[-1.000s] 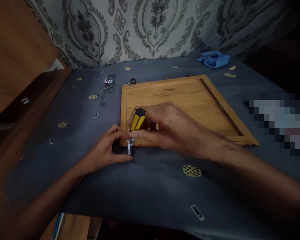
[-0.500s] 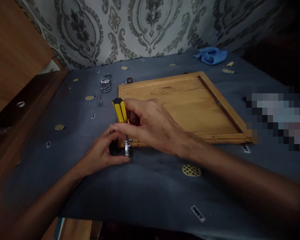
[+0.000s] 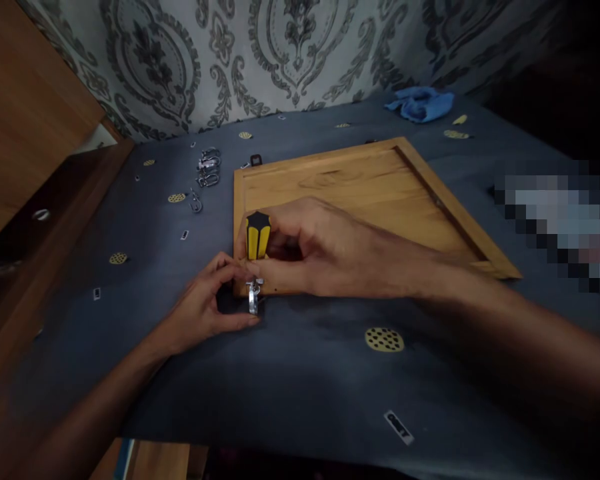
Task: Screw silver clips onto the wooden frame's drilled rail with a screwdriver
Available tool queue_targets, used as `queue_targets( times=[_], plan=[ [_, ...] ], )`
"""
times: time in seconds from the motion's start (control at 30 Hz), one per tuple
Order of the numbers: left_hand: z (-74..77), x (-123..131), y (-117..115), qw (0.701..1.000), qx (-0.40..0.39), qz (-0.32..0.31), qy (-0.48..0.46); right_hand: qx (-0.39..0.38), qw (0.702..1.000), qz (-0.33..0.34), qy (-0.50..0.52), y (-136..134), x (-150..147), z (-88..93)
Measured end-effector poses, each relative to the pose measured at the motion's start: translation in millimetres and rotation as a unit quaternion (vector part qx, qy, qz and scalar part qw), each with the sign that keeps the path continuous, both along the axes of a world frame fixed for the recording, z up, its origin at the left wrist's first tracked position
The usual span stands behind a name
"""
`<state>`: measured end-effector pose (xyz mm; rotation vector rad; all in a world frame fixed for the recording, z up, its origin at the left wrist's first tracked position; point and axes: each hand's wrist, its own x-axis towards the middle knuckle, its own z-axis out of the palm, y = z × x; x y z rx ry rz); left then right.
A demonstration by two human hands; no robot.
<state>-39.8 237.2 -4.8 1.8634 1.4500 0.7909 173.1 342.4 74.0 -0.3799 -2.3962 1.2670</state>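
A yellow and black handle [image 3: 258, 237] is held in the right grip [image 3: 325, 250]. A shiny clip [image 3: 253, 298] is pinched by the left grip [image 3: 195, 313] at the near edge of the wooden panel [image 3: 340, 180], partly hidden by the right grip. Past the left grip, more clips [image 3: 209, 166] are laid on the worktop [image 3: 300, 373]; far past the right grip, a blue cloth [image 3: 423, 105].

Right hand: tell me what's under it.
Under the right hand is the near left part of the wooden board. The hand covers much of that corner and the lower end of the screwdriver; only its yellow-and-black handle shows.
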Motion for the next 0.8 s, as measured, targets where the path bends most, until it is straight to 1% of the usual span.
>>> queue_targets(
  times=[0.07,0.13,0.2,0.27,0.3,0.37,0.47,0.53,0.6,0.7,0.8],
  plan=[
    [-1.1,-0.4,-0.2,1.0,-0.007,0.004,-0.006,-0.046,0.998,-0.026,0.038,-6.0,-4.8,-7.5],
    [-2.2,-0.6,-0.3,1.0,-0.015,0.012,-0.006,-0.055,0.996,-0.044,0.057,-11.0,-9.4,-13.7],
    [-2.7,-0.4,0.0,1.0,-0.013,0.016,-0.002,-0.018,0.995,-0.08,0.049,-13.5,-11.9,-16.6],
    [-2.1,0.3,0.4,1.0,0.0,0.01,0.003,0.051,0.992,-0.116,0.025,-13.2,-11.3,-16.1],
    [-1.4,0.7,0.6,1.0,0.006,0.007,0.006,0.086,0.989,-0.121,0.013,-12.3,-9.9,-15.0],
    [0.0,1.5,0.7,1.0,0.004,0.004,0.009,0.142,0.985,-0.098,-0.004,-9.3,-5.7,-11.9],
    [1.5,2.2,0.5,1.0,-0.005,0.01,0.004,0.179,0.983,-0.048,-0.022,-5.2,0.1,-7.3],
    [1.9,2.4,0.4,1.0,-0.008,0.014,-0.002,0.174,0.984,-0.034,-0.03,-4.8,0.2,-4.8],
    [1.6,2.3,0.3,1.0,-0.018,0.018,-0.006,0.151,0.987,-0.044,-0.031,-6.5,-3.7,-2.7],
    [0.2,1.5,-0.2,0.998,-0.05,0.03,-0.007,0.119,0.988,-0.089,-0.031,-11.0,-14.0,-1.7],
    [-0.9,0.6,-0.8,0.997,-0.058,0.043,0.004,0.13,0.981,-0.134,-0.055,-14.1,-20.4,-3.4]
  ],
)
